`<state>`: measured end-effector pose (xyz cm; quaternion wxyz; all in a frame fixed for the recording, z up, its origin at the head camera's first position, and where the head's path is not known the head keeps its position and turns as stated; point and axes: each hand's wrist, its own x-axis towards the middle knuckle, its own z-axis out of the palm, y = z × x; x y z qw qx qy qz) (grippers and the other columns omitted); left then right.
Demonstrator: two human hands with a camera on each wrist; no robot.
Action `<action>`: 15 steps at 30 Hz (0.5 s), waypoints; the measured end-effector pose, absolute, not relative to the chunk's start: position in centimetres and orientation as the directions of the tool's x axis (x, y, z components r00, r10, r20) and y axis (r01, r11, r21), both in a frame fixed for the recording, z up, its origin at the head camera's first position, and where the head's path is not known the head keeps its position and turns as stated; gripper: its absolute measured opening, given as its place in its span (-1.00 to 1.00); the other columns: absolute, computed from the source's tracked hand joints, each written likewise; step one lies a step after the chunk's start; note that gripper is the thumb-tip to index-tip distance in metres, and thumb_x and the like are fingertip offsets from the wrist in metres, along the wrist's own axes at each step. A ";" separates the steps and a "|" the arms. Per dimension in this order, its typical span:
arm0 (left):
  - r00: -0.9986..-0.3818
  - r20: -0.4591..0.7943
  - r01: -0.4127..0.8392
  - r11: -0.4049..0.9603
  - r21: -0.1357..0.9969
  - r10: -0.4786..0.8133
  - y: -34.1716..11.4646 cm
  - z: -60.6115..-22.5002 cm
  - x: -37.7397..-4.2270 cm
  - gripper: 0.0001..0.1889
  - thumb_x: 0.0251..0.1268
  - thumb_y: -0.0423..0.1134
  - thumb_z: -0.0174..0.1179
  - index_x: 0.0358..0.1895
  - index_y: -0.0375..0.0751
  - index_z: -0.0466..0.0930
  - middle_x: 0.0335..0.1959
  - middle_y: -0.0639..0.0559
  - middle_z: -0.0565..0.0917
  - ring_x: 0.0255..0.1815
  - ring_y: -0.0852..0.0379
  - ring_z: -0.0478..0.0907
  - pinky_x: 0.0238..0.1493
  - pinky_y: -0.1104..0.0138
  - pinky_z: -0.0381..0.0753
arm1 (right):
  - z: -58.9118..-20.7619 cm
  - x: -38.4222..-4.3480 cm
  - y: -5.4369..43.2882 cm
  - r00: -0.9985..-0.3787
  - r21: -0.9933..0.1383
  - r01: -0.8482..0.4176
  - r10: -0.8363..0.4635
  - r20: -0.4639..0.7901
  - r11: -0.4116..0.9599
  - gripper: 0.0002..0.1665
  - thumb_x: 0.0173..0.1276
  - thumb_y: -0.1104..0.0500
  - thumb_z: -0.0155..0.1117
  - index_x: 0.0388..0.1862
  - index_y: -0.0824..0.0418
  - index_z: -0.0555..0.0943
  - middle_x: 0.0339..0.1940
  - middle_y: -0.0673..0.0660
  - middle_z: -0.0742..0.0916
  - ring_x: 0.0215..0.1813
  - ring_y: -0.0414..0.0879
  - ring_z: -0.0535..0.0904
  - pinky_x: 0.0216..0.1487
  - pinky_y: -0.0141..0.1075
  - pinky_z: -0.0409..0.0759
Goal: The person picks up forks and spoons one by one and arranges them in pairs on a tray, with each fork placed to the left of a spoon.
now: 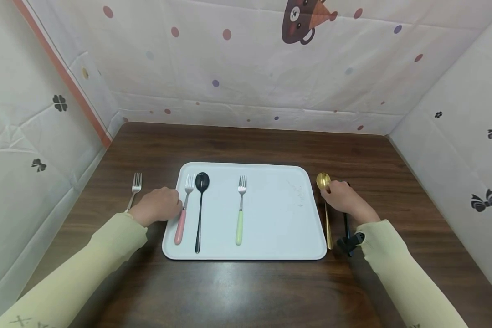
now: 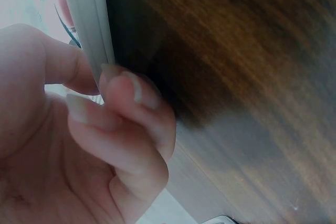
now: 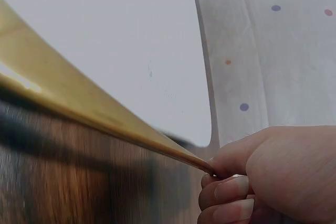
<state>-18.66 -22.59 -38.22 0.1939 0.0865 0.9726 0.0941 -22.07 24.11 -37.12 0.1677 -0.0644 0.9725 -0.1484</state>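
A white tray [image 1: 279, 228] lies on the table, carrying a pink-handled fork [image 1: 181, 225], a black spoon [image 1: 202, 182] and a green-handled fork [image 1: 239, 223]. My left hand [image 1: 159, 205] grips the tray's left rim. In the left wrist view, thumb and curled fingers [image 2: 118, 140] meet at that rim. Just right of the tray, my right hand [image 1: 346, 200] pinches a gold spoon [image 1: 328, 228] by the handle below its bowl. The right wrist view shows the gold handle [image 3: 100, 103] between thumb and index finger, running alongside the tray.
Left of the tray, a fork [image 1: 136, 182] lies on the brown wooden table [image 1: 229, 291], partly hidden by my left hand. A thin black item [image 1: 346, 223] shows beside my right hand; its kind is unclear. Patterned white sheets [image 1: 246, 59] enclose the table's back and sides.
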 end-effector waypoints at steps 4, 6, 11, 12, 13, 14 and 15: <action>-0.910 -0.361 0.131 0.968 0.216 0.204 -22.6 -38.3 -18.7 -0.70 0.37 -0.18 -0.10 -0.35 -0.30 0.56 -0.62 -0.08 0.45 -0.60 0.04 0.43 -0.57 0.28 0.36 | -37.1 -22.1 23.1 -0.940 -0.316 -0.078 -0.175 -0.292 0.945 -0.57 0.50 0.14 -0.15 -0.65 0.14 0.28 -0.72 0.00 0.35 -0.64 -0.15 0.24 -0.53 -0.31 0.24; -0.910 -0.359 0.137 0.966 0.218 0.210 -22.6 -38.3 -18.6 -0.70 0.37 -0.18 -0.10 -0.35 -0.30 0.55 -0.62 -0.08 0.46 -0.60 0.04 0.43 -0.57 0.28 0.36 | -37.1 -22.1 22.6 -0.944 -0.316 -0.076 -0.170 -0.283 0.946 -0.57 0.49 0.14 -0.14 -0.65 0.14 0.28 -0.72 0.00 0.36 -0.64 -0.16 0.25 -0.53 -0.32 0.25; -0.910 -0.355 0.138 0.964 0.227 0.214 -22.6 -38.4 -18.6 -0.70 0.37 -0.19 -0.10 -0.35 -0.31 0.55 -0.62 -0.08 0.46 -0.61 0.05 0.43 -0.57 0.29 0.36 | -37.1 -22.3 21.7 -0.946 -0.324 -0.063 -0.159 -0.281 0.944 -0.60 0.48 0.13 -0.13 -0.62 0.16 0.30 -0.68 0.03 0.38 -0.62 -0.13 0.27 -0.52 -0.32 0.25; -0.910 -0.354 0.139 0.964 0.228 0.215 -22.6 -38.4 -18.6 -0.70 0.37 -0.19 -0.10 -0.35 -0.31 0.55 -0.62 -0.08 0.46 -0.61 0.05 0.43 -0.57 0.29 0.36 | -37.2 -22.4 21.5 -0.945 -0.331 -0.062 -0.162 -0.283 0.942 -0.61 0.48 0.13 -0.14 -0.60 0.17 0.30 -0.67 0.04 0.38 -0.61 -0.12 0.27 -0.52 -0.32 0.25; -0.911 -0.354 0.136 0.964 0.227 0.212 -22.7 -38.5 -18.7 -0.70 0.37 -0.19 -0.10 -0.35 -0.31 0.55 -0.62 -0.08 0.46 -0.61 0.05 0.43 -0.57 0.29 0.36 | -37.2 -22.4 21.4 -0.945 -0.333 -0.056 -0.158 -0.287 0.941 -0.61 0.48 0.13 -0.13 -0.60 0.18 0.31 -0.67 0.04 0.38 -0.61 -0.12 0.27 -0.52 -0.32 0.25; -0.911 -0.352 0.138 0.964 0.227 0.214 -22.7 -38.5 -18.7 -0.70 0.37 -0.19 -0.10 -0.35 -0.31 0.55 -0.62 -0.08 0.46 -0.61 0.05 0.43 -0.57 0.28 0.36 | -37.3 -22.5 21.3 -0.945 -0.335 -0.050 -0.154 -0.290 0.941 -0.62 0.48 0.13 -0.13 -0.59 0.18 0.31 -0.66 0.03 0.39 -0.60 -0.12 0.28 -0.52 -0.32 0.25; -0.912 -0.351 0.139 0.964 0.227 0.214 -22.7 -38.5 -18.7 -0.70 0.37 -0.19 -0.10 -0.36 -0.31 0.55 -0.62 -0.08 0.46 -0.61 0.05 0.43 -0.57 0.28 0.36 | -37.3 -22.5 21.2 -0.944 -0.336 -0.051 -0.156 -0.291 0.940 -0.63 0.48 0.13 -0.13 -0.58 0.18 0.31 -0.66 0.03 0.39 -0.60 -0.12 0.28 -0.52 -0.32 0.25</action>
